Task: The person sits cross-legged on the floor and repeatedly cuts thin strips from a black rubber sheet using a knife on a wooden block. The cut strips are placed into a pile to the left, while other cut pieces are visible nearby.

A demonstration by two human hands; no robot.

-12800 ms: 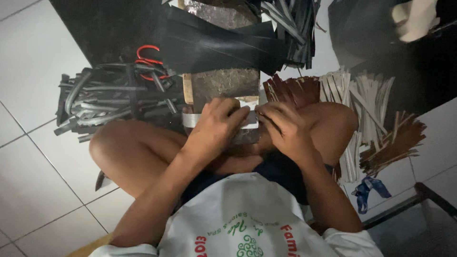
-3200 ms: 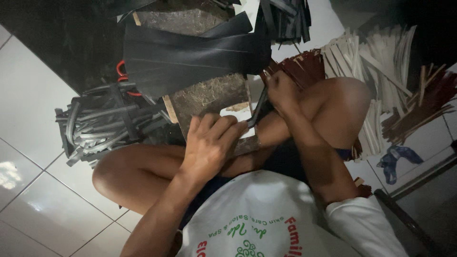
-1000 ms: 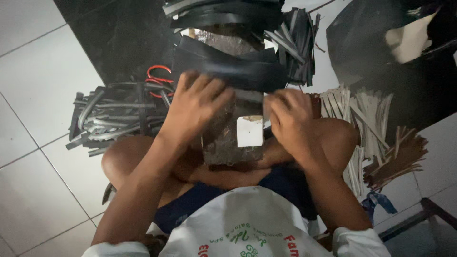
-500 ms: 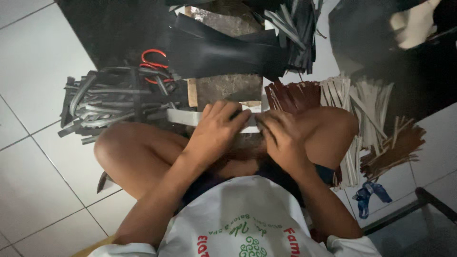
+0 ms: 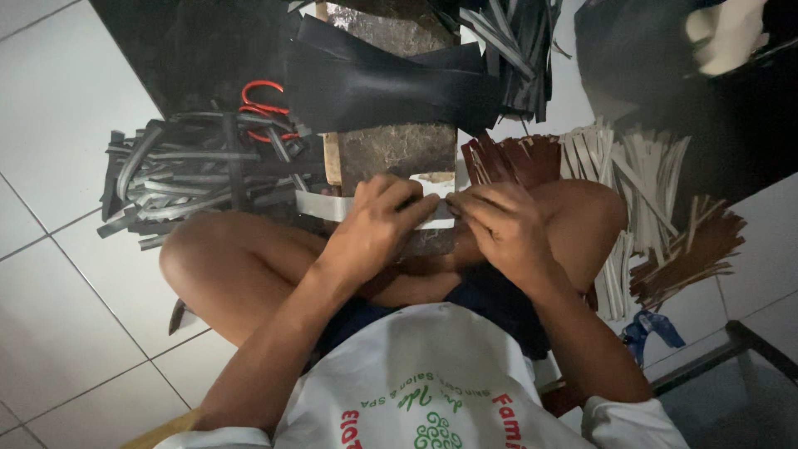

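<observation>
Left hand [image 5: 374, 229] and right hand [image 5: 499, 224] both pinch a pale strip [image 5: 328, 205], lying crosswise, left to right, on a dark block [image 5: 386, 150].

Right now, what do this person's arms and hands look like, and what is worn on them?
Both hands, left hand and right hand, are bare: no gloves, rings or watch visible. Forearms are uncovered. Short white sleeves of a white shirt with green and red print end near the frame's bottom edge.

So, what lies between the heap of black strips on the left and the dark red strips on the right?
In the head view, a rough dark block stands there, with a pale strip across it under the left hand.
</observation>
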